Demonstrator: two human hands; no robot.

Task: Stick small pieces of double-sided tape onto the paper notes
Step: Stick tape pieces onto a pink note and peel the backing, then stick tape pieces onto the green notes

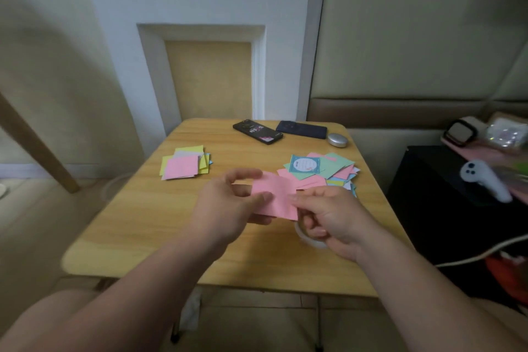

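A pink paper note [278, 194] is held above the middle of the wooden table [137, 223]. My left hand [231, 208] pinches its left edge between thumb and fingers. My right hand [328, 217] pinches the note's right edge with thumb and forefinger, and its lower fingers curl round a roll of clear double-sided tape [310, 240], mostly hidden under the hand. A pile of pink and yellow notes [184, 164] lies at the left. A looser pile of green, pink and blue notes [320, 170] lies at the right.
Two dark phones [257, 131] [301, 129] and a silver oval case [337, 140] lie along the table's far edge. A black cabinet [434, 194] with a white controller [485, 177] stands at the right. A white cable [471, 257] runs beside it.
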